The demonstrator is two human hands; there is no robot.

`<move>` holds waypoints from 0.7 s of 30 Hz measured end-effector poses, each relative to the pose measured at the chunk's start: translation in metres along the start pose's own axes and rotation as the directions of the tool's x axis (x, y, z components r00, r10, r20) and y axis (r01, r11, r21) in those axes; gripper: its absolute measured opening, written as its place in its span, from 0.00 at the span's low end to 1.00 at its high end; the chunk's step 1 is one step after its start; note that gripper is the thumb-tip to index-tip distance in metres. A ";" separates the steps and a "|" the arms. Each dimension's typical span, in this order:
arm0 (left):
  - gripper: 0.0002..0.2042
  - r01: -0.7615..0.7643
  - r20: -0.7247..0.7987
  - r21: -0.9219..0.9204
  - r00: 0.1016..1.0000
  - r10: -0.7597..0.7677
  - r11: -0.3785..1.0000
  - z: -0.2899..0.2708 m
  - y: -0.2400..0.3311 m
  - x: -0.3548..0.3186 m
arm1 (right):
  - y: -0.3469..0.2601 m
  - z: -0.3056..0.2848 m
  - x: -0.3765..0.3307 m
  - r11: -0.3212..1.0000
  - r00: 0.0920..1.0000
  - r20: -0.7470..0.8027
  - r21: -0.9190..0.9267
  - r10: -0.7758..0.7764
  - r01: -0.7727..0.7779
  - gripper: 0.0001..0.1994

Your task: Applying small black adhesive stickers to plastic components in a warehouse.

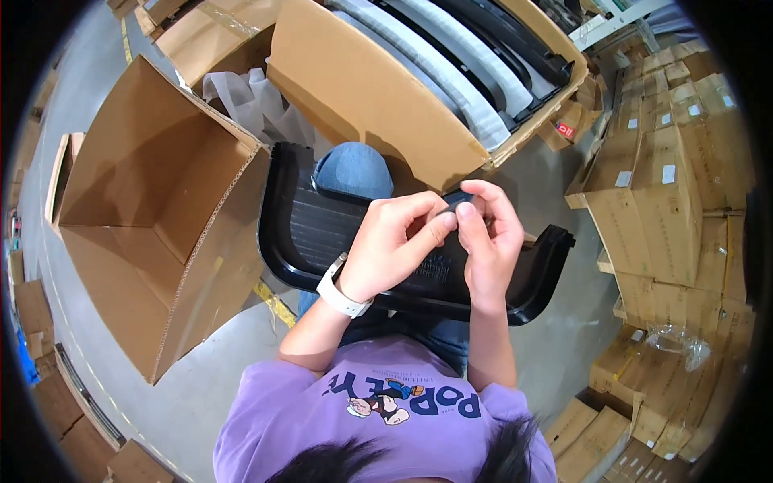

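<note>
A broad black moulded plastic part (318, 229) with raised, curved edges rests across my lap, and a knee in blue denim shows through its cut-out. Above it, both my hands meet in a pinch. Thumb and fingers of my left hand (392, 241) close on one end of a small dark piece (453, 207). My right hand (489, 245) grips the other end, thumb against it and fingers curled. Most of that piece is hidden by the fingertips, so its kind cannot be made out. A white watch (342, 287) is on my left wrist.
An open cardboard box (153, 233) stands at the left. Ahead, a long carton (354, 88) holds several black parts, some in pale foam wrap (451, 48); white sheeting (256, 105) bunches beside it. Stacked cartons (668, 185) line the right. Yellow tape (276, 306) marks the grey floor.
</note>
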State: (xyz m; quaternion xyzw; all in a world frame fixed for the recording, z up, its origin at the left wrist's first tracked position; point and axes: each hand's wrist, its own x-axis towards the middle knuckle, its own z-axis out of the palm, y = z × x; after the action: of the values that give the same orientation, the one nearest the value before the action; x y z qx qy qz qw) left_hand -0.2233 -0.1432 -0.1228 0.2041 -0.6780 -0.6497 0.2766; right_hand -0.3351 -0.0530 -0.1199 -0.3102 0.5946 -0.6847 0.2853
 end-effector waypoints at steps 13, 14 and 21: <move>0.04 -0.022 -0.008 -0.234 1.000 0.021 0.972 0.008 -0.004 -0.006 | 0.000 0.000 -0.008 0.866 0.975 0.087 0.448 0.204 -0.221 0.06; 0.04 -0.024 0.015 -0.270 0.999 0.029 0.963 0.009 0.000 -0.006 | 0.001 0.000 -0.010 0.866 0.976 0.081 0.451 0.204 -0.218 0.06; 0.02 0.016 0.051 -0.380 0.999 0.004 0.925 0.014 0.002 -0.008 | 0.005 0.000 -0.017 0.769 0.955 0.151 0.568 0.254 -0.295 0.08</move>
State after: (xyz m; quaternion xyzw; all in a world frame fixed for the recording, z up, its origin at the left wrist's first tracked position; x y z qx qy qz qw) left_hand -0.2255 -0.1274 -0.1221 0.1320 -0.5453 -0.7747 0.2918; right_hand -0.3236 -0.0407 -0.1267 -0.1396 0.3844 -0.7743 0.4830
